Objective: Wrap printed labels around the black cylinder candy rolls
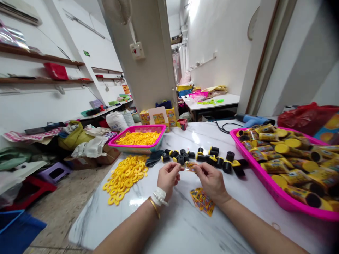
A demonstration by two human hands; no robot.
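My right hand (213,181) pinches a small printed card (191,166) between thumb and fingers, above the marble-patterned table (169,215). Just left of the card, my left hand (169,176) is closed in a pinch; whatever its fingertips hold, if anything, is too small to make out. Below my right hand lies a loose pile of printed cards (202,201) in orange and yellow. Beyond both hands, several short black cylinders (227,167), some with yellow parts, lie scattered. Left of my left hand spreads a heap of yellow plastic rings (124,176).
A pink basket (137,145) of yellow pieces stands at the back left, beside a dark cloth (154,158). On the right, a large pink basket (267,192) holds yellow printed cylinders. Behind are yellow boxes (171,118), a red tape roll (182,123) and a blue tool (254,121) with a cable.
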